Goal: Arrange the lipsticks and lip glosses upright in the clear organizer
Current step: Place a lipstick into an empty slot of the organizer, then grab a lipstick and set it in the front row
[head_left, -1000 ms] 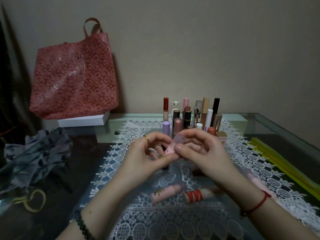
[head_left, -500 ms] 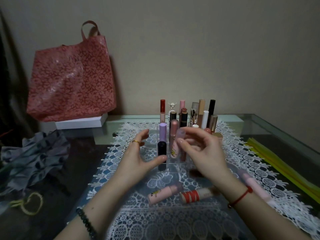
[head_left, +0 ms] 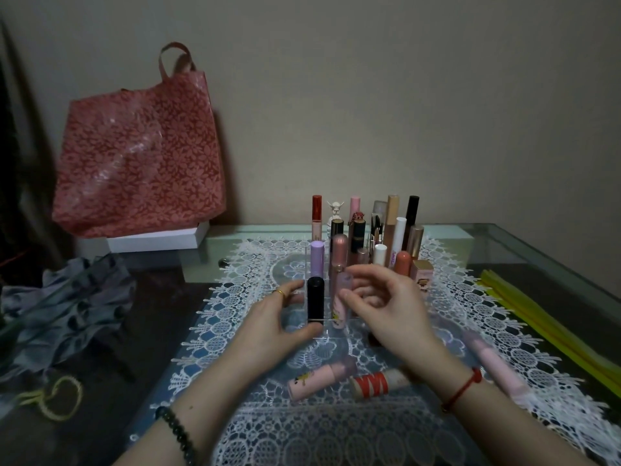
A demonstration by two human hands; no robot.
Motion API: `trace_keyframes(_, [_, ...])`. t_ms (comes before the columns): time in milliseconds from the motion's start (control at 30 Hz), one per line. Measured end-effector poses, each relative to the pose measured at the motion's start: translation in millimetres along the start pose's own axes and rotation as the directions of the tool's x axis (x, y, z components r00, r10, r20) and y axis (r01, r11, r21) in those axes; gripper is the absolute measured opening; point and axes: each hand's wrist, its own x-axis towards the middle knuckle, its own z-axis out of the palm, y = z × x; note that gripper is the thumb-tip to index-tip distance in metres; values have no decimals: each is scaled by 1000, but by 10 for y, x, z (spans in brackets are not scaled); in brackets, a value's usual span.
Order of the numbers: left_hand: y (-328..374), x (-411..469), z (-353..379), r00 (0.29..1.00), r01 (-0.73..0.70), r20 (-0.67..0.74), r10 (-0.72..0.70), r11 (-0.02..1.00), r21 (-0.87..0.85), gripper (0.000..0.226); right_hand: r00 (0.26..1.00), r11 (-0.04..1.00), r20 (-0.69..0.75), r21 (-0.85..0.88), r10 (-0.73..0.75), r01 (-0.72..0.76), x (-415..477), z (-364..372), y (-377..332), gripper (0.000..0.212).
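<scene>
The left hand [head_left: 272,322], fingers straight, braced the organizer [head_left: 318,335]; whether the right hand [head_left: 389,307] pinched the probably light, slippery pink lipstick [head_left: 338,314] inside it was unclear; its cap suited gripping.

The left hand [head_left: 275,317] presses the front left corner of the clear organizer [head_left: 331,333], beside an upright black lipstick [head_left: 315,299]. The right hand [head_left: 393,307] touches a pink lip gloss [head_left: 340,307] standing next to it.
</scene>
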Motion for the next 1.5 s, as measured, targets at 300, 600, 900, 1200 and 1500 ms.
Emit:
trace_keyframes(300, [16,-7,4,1000,1,3,-1,1000,10,73,1000,997,17,-75,8,-7,-34,15,-5,37])
trace_keyframes(600, [23,-13,-19,1000,-4,23,3,1000,27,76,999,995,16,-95,-36,37,-42,-24,-46,35])
trace_keyframes(900, [133,-9,-236,983,-146,-82,161,975,164,45,991,982,39,-133,-127,131,-27,-191,-193,30])
trace_keyframes(1200, [236,-87,-356,873,-211,482,76,949,233,39,814,863,580,-428,33,269,-51,-267,-232,22])
trace_keyframes(1500, [272,-123,-304,808,-220,589,17,936,275,26,732,843,672,-456,115,286,-69,-256,-235,26])
